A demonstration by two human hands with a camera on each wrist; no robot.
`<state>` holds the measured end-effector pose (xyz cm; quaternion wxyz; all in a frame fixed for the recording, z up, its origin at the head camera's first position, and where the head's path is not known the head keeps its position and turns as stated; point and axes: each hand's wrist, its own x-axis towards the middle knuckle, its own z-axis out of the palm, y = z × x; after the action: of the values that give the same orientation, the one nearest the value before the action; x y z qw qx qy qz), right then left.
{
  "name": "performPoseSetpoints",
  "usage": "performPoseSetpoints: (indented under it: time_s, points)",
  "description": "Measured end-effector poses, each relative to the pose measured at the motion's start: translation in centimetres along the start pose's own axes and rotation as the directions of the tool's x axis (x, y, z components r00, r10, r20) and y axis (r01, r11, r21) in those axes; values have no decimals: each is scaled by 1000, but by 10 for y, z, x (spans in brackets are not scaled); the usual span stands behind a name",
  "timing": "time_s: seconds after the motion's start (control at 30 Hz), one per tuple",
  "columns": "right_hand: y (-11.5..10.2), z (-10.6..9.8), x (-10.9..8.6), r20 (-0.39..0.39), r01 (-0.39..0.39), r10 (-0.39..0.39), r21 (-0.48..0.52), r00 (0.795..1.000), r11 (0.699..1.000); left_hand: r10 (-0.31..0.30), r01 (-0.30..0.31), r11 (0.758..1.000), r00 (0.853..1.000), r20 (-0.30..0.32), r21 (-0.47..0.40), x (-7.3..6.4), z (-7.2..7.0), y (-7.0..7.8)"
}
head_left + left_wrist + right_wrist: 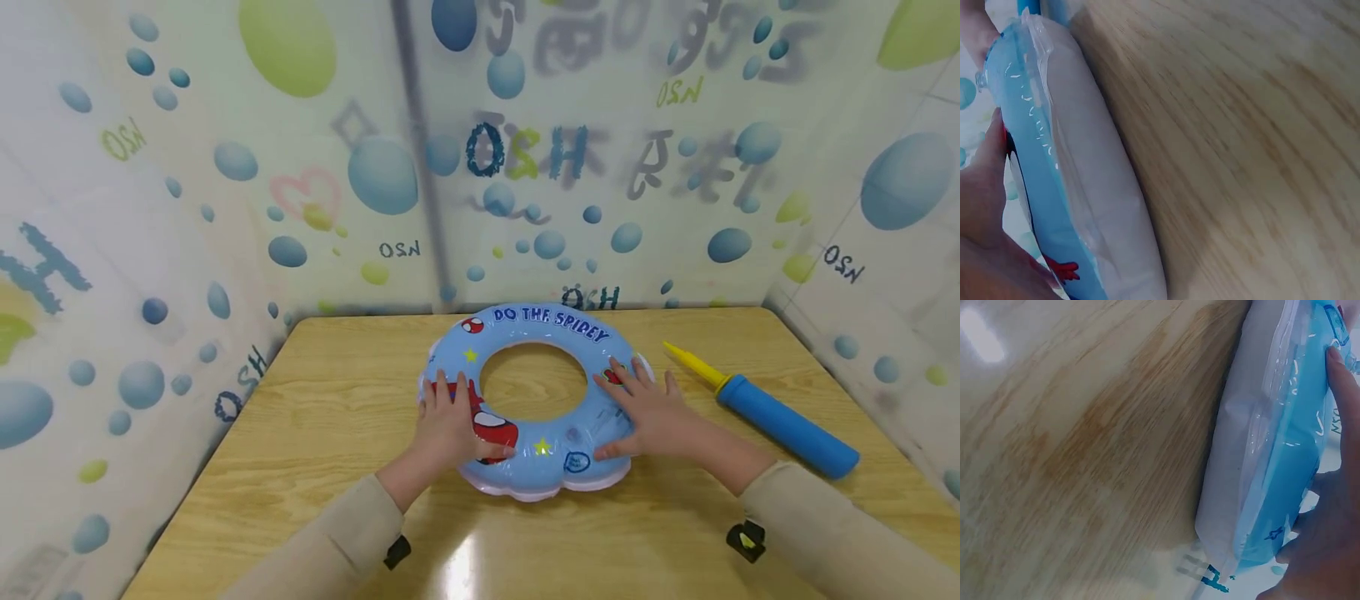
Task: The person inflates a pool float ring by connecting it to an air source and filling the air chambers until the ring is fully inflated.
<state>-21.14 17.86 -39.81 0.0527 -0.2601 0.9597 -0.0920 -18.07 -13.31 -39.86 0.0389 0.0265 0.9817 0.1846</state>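
Note:
A blue inflated swim ring (551,321) with "DO THE SPIDEY" lettering and a red spider-mask print lies flat on the wooden table. My left hand (448,425) rests on its left side, fingers spread over the red print. On the right side my right hand (651,414) lies with its fingers apart and thumb toward the front. Both wrist views show the ring's plump side, blue above and white below, with a seam between. A small clear valve (982,80) sticks up from the top in the left wrist view. The palms hide parts of the print.
A blue hand pump (787,423) with a yellow nozzle (693,362) lies to the right of the ring, beyond my right forearm. Walls covered in blue and green spots enclose the wooden table (337,375) at the back and sides.

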Motion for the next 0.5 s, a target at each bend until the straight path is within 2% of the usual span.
performPoseSetpoints:
  time_s: [0.23, 0.5]
  points:
    - [4, 3, 0, 25, -8, 8, -9, 1000, 1000, 23, -30, 996, 997, 78, 86, 9, 3, -4]
    - [7, 1, 4, 41, -30, 31, -25, 999, 999, 50, -60, 995, 991, 126, 80, 25, 3, -6]
